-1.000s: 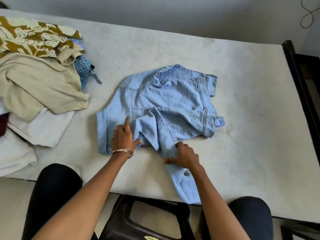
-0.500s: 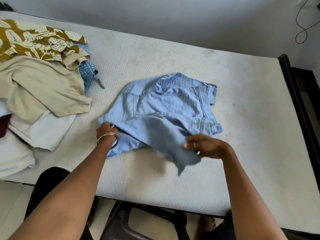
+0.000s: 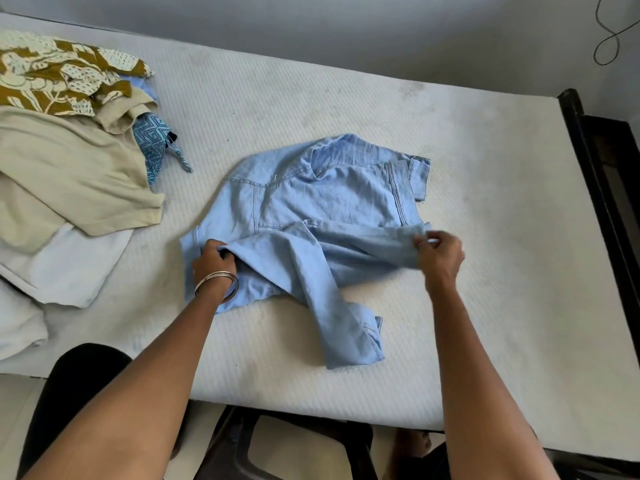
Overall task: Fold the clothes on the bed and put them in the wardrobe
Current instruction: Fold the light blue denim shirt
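light-blue denim shirt (image 3: 332, 202) lay mid-bed (image 3: 485, 306), one sleeve trailing toward near edge | left hand (image 3: 213, 261) gripped fold at shirt's left side | right hand (image 3: 440, 252) pinched fabric at its right | unfolded clothes pile (image 3: 69, 161) far left on bed

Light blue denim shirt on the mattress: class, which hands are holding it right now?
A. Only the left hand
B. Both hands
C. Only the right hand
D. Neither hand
B: the left hand grips the light blue denim shirt at its left edge, and the right hand pinches a folded-over part on the right.
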Action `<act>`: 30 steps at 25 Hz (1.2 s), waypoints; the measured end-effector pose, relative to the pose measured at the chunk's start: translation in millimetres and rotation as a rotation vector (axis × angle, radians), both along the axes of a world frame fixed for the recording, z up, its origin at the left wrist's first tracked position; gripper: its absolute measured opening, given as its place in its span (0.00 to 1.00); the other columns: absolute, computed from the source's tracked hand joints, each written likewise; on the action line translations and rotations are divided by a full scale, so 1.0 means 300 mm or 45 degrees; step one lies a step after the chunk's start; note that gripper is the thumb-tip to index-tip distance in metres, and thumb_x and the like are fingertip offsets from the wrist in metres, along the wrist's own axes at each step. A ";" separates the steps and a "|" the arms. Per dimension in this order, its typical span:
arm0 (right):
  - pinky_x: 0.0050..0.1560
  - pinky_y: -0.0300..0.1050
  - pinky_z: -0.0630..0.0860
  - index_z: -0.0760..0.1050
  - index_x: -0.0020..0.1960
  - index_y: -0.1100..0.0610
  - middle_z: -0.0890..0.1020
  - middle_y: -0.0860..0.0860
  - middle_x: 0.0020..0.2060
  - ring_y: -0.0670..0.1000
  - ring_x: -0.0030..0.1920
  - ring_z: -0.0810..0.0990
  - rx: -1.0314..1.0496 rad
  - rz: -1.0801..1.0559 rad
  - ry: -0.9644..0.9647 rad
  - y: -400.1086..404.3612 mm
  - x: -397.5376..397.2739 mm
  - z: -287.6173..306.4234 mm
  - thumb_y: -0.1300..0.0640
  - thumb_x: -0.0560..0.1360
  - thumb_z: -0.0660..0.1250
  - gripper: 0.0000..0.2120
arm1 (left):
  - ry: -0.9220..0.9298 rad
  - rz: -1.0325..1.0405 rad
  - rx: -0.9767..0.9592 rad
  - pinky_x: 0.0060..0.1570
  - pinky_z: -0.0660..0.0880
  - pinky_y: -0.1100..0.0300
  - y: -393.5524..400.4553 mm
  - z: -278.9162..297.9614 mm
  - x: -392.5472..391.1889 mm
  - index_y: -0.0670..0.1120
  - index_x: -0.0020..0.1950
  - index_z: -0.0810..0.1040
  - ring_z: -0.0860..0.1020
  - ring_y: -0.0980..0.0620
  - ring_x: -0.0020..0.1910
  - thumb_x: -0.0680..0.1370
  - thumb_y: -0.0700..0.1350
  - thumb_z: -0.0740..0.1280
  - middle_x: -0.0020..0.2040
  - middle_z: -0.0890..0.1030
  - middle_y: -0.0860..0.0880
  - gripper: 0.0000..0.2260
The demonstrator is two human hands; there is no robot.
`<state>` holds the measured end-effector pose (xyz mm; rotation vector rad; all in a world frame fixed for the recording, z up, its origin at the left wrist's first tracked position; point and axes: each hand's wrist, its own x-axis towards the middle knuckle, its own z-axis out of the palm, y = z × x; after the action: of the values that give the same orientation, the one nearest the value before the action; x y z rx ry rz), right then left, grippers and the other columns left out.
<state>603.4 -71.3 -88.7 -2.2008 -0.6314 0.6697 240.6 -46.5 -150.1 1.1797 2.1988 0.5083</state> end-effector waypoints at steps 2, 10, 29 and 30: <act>0.47 0.42 0.74 0.82 0.53 0.62 0.84 0.58 0.48 0.52 0.47 0.80 0.226 -0.123 -0.166 0.049 0.064 0.045 0.58 0.76 0.69 0.10 | 0.003 0.017 0.007 0.53 0.71 0.50 0.007 -0.013 -0.011 0.42 0.59 0.76 0.76 0.34 0.55 0.80 0.40 0.59 0.55 0.79 0.35 0.11; 0.60 0.51 0.73 0.71 0.67 0.56 0.79 0.56 0.54 0.60 0.62 0.75 -0.135 0.335 -0.042 0.169 0.150 0.008 0.48 0.75 0.71 0.25 | -0.117 0.062 -0.067 0.46 0.69 0.53 0.030 -0.032 -0.014 0.42 0.46 0.75 0.76 0.36 0.49 0.79 0.44 0.59 0.45 0.79 0.37 0.08; 0.52 0.58 0.76 0.76 0.50 0.58 0.82 0.58 0.47 0.58 0.50 0.79 -0.051 0.485 0.040 0.166 0.164 -0.060 0.51 0.74 0.73 0.12 | 0.438 -0.965 0.134 0.58 0.69 0.49 0.183 0.055 0.446 0.47 0.66 0.73 0.74 0.41 0.61 0.77 0.50 0.64 0.61 0.77 0.44 0.19; 0.46 0.55 0.77 0.76 0.50 0.58 0.82 0.59 0.46 0.55 0.47 0.80 0.083 0.500 0.126 0.156 0.176 -0.046 0.52 0.74 0.73 0.11 | 0.574 -1.033 -0.032 0.59 0.67 0.49 0.208 0.045 0.474 0.49 0.67 0.72 0.73 0.42 0.62 0.77 0.52 0.65 0.62 0.76 0.45 0.19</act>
<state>656.1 -24.7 -102.4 -1.9855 -1.0317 0.9362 383.0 15.8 -136.5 2.1591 1.8000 -0.1437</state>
